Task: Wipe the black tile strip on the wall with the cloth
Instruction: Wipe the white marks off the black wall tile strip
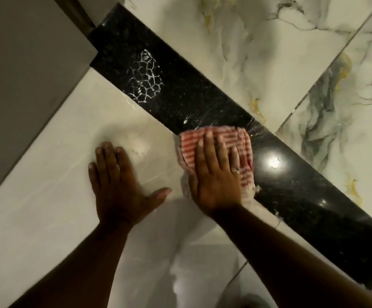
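The black tile strip runs diagonally across the wall from upper left to lower right. It is glossy and speckled, with a white honeycomb-shaped residue mark on its upper part. My right hand lies flat on a red-and-white striped cloth, pressing it against the strip's lower edge near the middle. My left hand rests flat on the pale tile beside the strip, fingers spread and holding nothing.
White marble tiles with grey and yellow veins cover the wall above the strip. A plain pale tile lies below it. A grey panel borders the upper left. A bright light reflection shows on the strip.
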